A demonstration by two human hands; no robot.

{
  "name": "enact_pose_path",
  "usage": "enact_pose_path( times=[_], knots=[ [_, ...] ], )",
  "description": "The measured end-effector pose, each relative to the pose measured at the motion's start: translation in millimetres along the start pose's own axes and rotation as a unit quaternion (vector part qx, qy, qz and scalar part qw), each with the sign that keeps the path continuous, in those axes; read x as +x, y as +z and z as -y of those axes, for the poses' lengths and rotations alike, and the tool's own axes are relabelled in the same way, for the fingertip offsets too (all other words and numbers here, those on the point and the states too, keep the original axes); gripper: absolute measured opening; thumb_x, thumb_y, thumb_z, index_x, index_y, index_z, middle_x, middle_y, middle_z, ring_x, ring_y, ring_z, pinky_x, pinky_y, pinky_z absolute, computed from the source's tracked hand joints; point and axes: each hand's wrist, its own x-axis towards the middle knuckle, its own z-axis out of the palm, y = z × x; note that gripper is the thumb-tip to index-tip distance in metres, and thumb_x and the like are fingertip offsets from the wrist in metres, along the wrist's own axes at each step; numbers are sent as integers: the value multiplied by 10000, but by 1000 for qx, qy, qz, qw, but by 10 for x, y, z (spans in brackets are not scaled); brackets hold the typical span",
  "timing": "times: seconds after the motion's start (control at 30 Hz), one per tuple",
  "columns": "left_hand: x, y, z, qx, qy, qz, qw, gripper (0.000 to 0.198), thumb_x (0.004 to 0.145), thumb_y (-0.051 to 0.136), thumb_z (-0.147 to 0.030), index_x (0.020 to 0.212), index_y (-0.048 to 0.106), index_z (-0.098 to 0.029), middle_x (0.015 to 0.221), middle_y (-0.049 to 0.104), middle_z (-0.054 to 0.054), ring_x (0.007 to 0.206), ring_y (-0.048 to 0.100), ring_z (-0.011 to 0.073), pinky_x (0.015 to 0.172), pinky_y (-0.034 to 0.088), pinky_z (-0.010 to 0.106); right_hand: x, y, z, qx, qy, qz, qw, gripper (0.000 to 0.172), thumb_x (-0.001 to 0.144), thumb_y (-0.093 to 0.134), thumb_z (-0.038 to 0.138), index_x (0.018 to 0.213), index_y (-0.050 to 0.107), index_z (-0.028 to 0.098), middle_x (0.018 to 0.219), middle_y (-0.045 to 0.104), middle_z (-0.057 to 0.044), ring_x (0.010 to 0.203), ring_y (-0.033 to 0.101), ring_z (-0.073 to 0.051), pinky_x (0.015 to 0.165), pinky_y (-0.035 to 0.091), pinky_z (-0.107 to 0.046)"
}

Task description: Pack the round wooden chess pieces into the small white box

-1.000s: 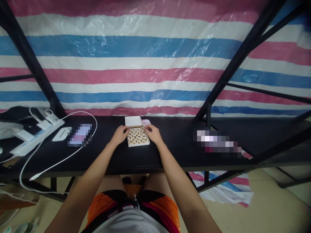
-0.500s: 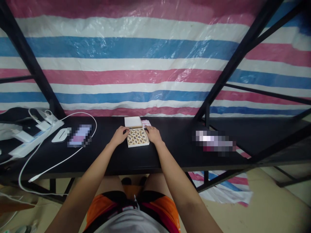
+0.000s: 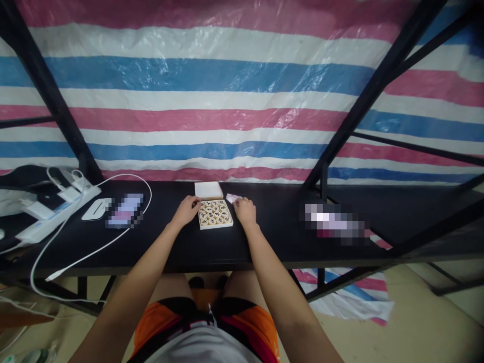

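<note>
A small pale box of round game pieces [image 3: 215, 215] sits on the black table [image 3: 264, 242] in front of me. My left hand [image 3: 186, 210] rests curled against the box's left edge, fingertips touching its rim. My right hand [image 3: 245, 210] lies just right of the box, fingers bent over a small pink-and-white folded paper [image 3: 232, 197]. The box's white lid [image 3: 208, 190] lies flat directly behind the box.
At the left are a white mouse [image 3: 96, 208], a blurred phone [image 3: 124, 210], a white power strip with chargers [image 3: 49, 212] and a long white cable [image 3: 86, 254]. A blurred object [image 3: 336, 222] lies at the right. Black frame bars and a striped tarp stand behind.
My right hand has slid off the box's right rim to the right, onto the folded paper, which has shifted slightly right. The left hand and box have stayed put.
</note>
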Motion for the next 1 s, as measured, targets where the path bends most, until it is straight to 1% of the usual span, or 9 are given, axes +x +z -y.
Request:
enact_pose_path(
  times=[0.13,0.2,0.27,0.4,0.5,0.57,0.7,0.83,1.0],
  knots=[
    [16,-3,29,6,-12,-10,1000,211,850,501,-272,982,651,-204,979,596,64,804,600,167,788,479,303,25,12,-26,78,-18,-55,995,252,911,420,262,918,650,159,948,620,-127,885,563,-226,777,427,-330],
    [23,-5,40,15,-19,-15,1000,208,852,498,-276,974,653,-210,969,594,60,801,598,164,795,477,304,24,4,5,144,-67,-94,983,251,916,406,276,913,633,168,924,611,-108,881,555,-218,803,427,-331],
    [29,-8,45,25,-27,-21,999,208,852,497,-280,970,654,-212,957,593,59,801,595,166,799,473,309,-1,-22,75,205,-141,-107,963,242,917,404,292,904,620,183,909,605,-88,883,550,-207,825,426,-323],
    [35,-17,48,41,-48,-36,997,207,850,495,-279,961,655,-207,933,593,61,790,589,171,804,468,318,-116,-121,271,260,-269,-77,924,185,887,457,278,860,622,197,877,605,-61,877,550,-185,836,426,-298],
    [35,-25,56,49,-62,-42,996,210,854,483,-275,958,652,-205,928,603,61,791,587,171,811,463,318,-194,-193,365,284,-318,-34,904,164,852,524,295,780,631,195,824,609,-40,836,562,-169,810,432,-273],
    [37,-28,64,46,-67,-43,996,213,859,477,-278,966,648,-207,930,609,60,794,586,171,813,463,316,-209,-219,374,302,-300,-28,904,211,866,514,332,775,641,189,812,619,-38,822,573,-161,800,432,-263],
    [42,-8,75,26,-40,-27,999,238,869,471,-296,1008,640,-202,928,605,65,835,588,182,835,464,321,-169,-218,309,276,-216,-23,936,248,896,458,311,900,675,192,908,662,-48,888,579,-164,841,425,-268],
    [34,34,82,20,5,-1,1000,309,866,495,-331,1118,620,-203,1004,585,79,984,565,209,939,429,356,-136,-194,281,209,-237,36,948,243,866,488,233,997,692,221,1013,692,-28,981,566,-167,919,397,-280],
    [5,36,65,21,23,40,999,387,881,470,-403,1196,609,-226,1149,532,91,1115,512,220,1033,356,381,-139,-182,318,176,-238,32,955,258,849,491,199,997,702,209,916,702,-35,907,569,-170,881,410,-281]
  ],
)
